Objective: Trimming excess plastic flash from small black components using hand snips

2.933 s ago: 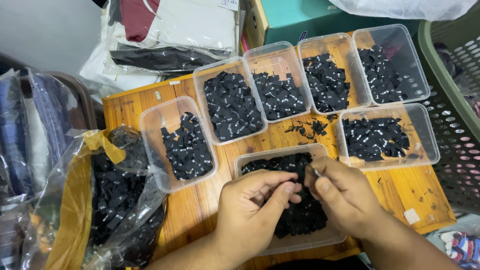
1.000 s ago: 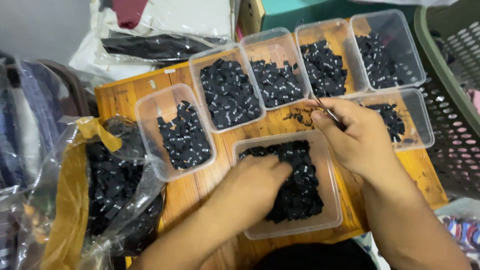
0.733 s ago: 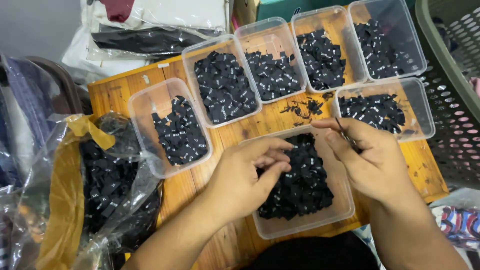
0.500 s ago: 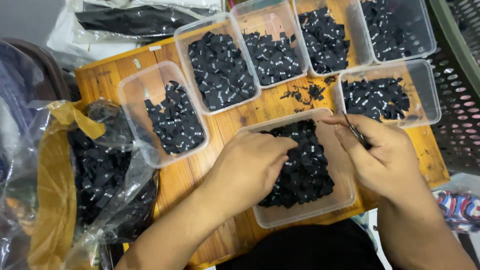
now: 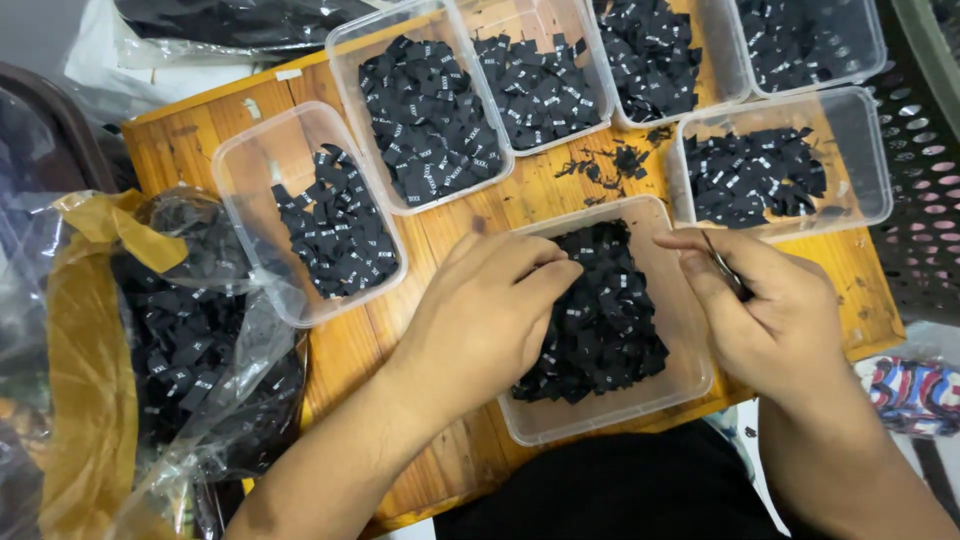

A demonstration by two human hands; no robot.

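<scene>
Since a moment earlier the left hand (image 5: 490,315) had pressed its pinched fingertips into the black labels (image 5: 600,310) at centre frame, while the right hand (image 5: 770,310) gripped thin tweezers (image 5: 722,268) beside them.

A small garment-label sorting workbench: clear tubs (image 5: 430,105) of black woven labels (image 5: 600,315) on a wooden board (image 5: 350,350).

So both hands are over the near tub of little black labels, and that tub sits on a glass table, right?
Not quite. The head view shows both the left hand and the right hand over the near tub of black labels, but it sits on a wooden board, not glass.
</scene>
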